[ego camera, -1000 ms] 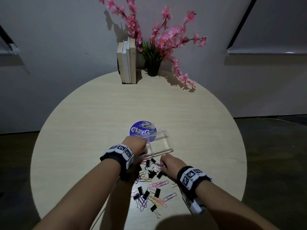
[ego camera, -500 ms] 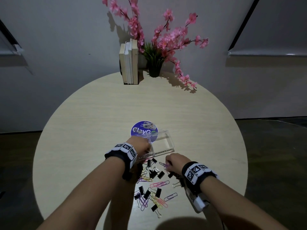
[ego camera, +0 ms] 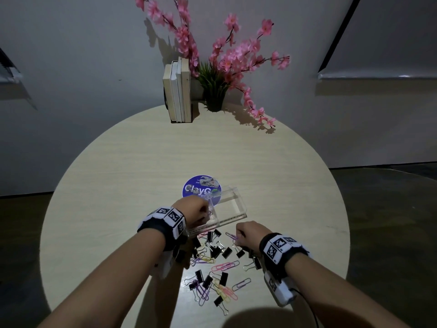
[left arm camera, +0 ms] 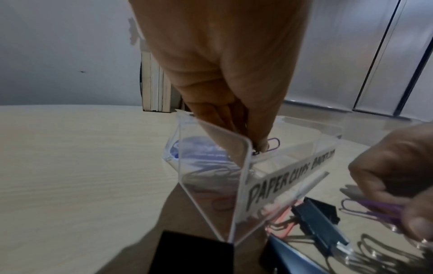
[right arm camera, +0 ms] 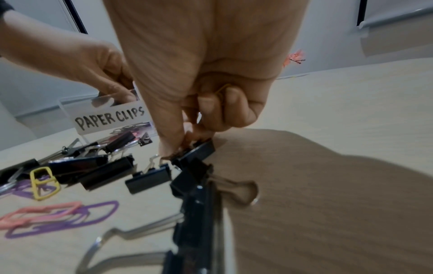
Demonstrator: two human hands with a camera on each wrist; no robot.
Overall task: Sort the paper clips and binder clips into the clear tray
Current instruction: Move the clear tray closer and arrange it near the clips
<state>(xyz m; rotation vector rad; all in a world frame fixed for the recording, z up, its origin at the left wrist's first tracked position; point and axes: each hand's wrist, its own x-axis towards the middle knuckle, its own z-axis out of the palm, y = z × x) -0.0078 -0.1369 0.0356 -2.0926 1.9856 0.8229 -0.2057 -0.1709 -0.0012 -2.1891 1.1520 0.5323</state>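
The left hand (left arm camera: 234,92) pinches a purple paper clip (left arm camera: 273,145) over the clear tray's (ego camera: 233,210) "PAPER CLIPS" compartment, ready to drop it. The right hand (ego camera: 248,234), fingers curled, holds purple clips (left arm camera: 374,210), possibly a yellow one too, above the worktop (ego camera: 142,174) pile; next, carry them across.

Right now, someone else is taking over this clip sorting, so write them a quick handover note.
Left hand: pinching a purple paper clip over the paper clips section of the clear tray.
Right hand: holding purple paper clips, fingertips at a black binder clip in the pile.
Done: a few paper clips are in their section; the other section looks empty.
Left: the mixed pile of binder clips and coloured paper clips on the table, just in front of the tray.
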